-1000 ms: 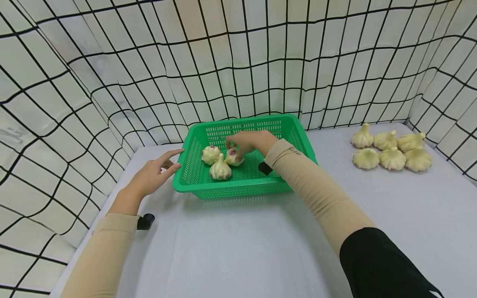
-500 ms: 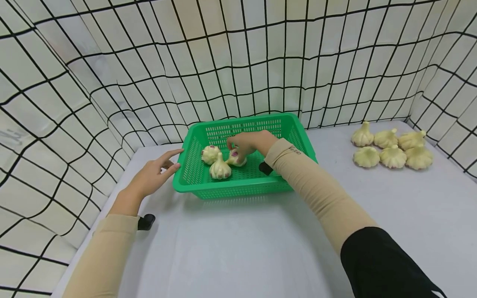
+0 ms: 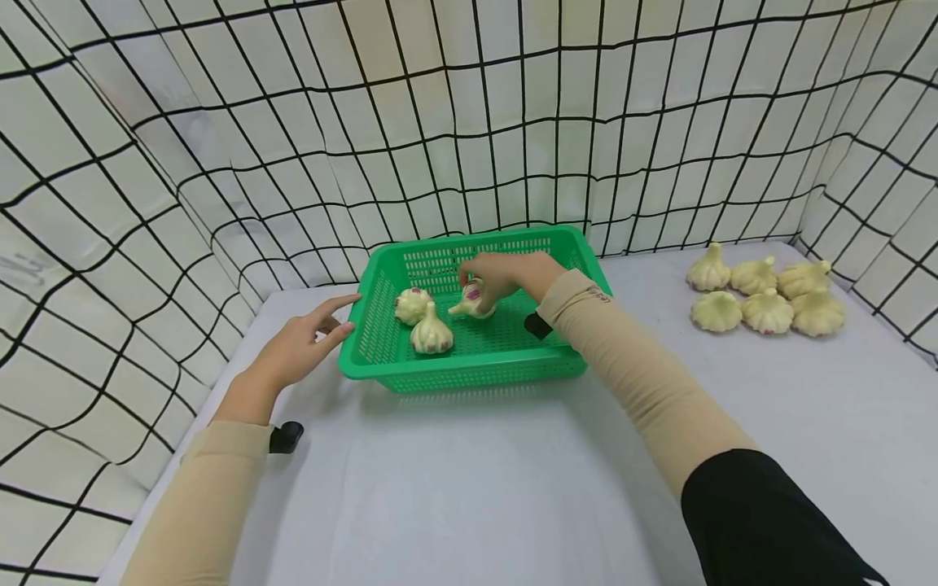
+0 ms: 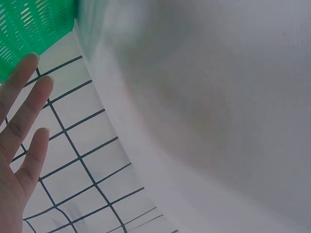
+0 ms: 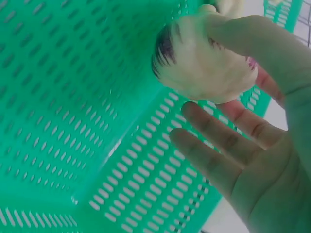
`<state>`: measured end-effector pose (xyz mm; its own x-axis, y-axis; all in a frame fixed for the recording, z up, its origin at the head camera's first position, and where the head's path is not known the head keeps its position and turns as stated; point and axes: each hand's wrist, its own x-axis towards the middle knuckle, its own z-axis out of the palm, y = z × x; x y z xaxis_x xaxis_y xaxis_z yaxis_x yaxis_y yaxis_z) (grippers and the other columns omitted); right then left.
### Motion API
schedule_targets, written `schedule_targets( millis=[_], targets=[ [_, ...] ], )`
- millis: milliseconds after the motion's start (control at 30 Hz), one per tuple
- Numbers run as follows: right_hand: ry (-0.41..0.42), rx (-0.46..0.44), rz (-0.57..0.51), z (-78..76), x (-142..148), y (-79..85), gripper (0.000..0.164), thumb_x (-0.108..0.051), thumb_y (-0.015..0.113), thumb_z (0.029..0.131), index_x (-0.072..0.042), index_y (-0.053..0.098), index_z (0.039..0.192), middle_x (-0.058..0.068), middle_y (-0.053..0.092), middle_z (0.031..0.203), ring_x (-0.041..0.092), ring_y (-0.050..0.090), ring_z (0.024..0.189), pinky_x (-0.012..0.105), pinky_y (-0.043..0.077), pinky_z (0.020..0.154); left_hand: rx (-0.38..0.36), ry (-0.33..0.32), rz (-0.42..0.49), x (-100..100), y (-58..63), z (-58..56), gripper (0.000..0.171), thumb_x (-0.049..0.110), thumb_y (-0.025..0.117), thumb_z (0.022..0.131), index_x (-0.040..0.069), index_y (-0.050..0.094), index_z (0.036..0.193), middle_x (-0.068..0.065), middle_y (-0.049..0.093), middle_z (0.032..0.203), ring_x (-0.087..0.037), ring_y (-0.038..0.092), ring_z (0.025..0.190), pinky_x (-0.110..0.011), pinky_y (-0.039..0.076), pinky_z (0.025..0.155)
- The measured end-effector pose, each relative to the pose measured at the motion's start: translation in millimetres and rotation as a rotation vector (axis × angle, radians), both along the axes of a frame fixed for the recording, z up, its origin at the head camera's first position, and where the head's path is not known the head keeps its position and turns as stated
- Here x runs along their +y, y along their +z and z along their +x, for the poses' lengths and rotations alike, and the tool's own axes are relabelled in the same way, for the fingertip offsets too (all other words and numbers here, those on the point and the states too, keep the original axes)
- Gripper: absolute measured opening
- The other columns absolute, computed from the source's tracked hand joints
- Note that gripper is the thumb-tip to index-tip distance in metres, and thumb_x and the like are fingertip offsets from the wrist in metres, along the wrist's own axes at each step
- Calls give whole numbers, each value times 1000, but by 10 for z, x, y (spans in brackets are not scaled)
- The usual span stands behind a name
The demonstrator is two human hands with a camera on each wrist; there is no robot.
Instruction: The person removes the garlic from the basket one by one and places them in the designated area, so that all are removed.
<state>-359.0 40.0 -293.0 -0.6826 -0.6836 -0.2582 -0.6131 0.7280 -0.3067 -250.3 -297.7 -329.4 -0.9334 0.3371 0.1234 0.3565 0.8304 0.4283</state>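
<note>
In the head view, my right hand (image 3: 500, 275) is inside a green perforated basket (image 3: 469, 374) and pinches a garlic bulb (image 3: 471, 301) with purple streaks. The bulb's stem points left. The right wrist view shows the thumb on one side of this garlic bulb (image 5: 206, 63) and fingers beneath and behind it, two of them stretched out apart from it. To its left in the basket sit two more garlic bulbs, one farther back (image 3: 413, 305) and one upright in front (image 3: 432, 334). My left hand (image 3: 302, 342) has its fingertips at the basket's left rim, fingers extended.
Several paler garlic bulbs (image 3: 767, 311) stand in two rows on the white table (image 3: 454, 488) at the right. Black netting (image 3: 557, 122) over white walls rises behind and at both sides, close behind the basket.
My right hand has moved slightly right with the garlic bulb, away from the other two. The bulb has turned and its stem now shows, pointing left. My left hand stays at the rim.
</note>
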Motion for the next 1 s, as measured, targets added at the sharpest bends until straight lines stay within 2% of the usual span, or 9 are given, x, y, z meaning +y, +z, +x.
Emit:
schedule_targets(
  millis=[267, 733, 1000],
  targets=[
    [-60, 0, -101, 6, 218, 94, 50, -21, 77, 93, -11, 52, 135, 17, 44, 137, 30, 51, 115, 43, 47, 94, 6, 6, -7, -15, -22, -9, 58, 45, 47, 109, 19, 36, 160, -25, 68, 122, -45, 61, 117, -67, 47, 91],
    [-57, 14, -248, 117, 490, 237, 50, -12, 80, 89, -8, 53, 130, 18, 45, 134, 32, 52, 111, 43, 49, 92, 10, -2, -14, 2, 3, -15, 59, 44, 46, 109, 17, 35, 160, -25, 68, 122, -45, 61, 117, -67, 47, 91],
    [-59, 1, -327, 196, 640, 312, 49, -10, 79, 89, -9, 52, 129, 16, 41, 133, 34, 54, 118, 41, 52, 91, 7, -1, -13, 7, 7, -2, 59, 44, 46, 109, 16, 35, 160, -25, 68, 122, -45, 61, 116, -68, 46, 92]
  ],
)
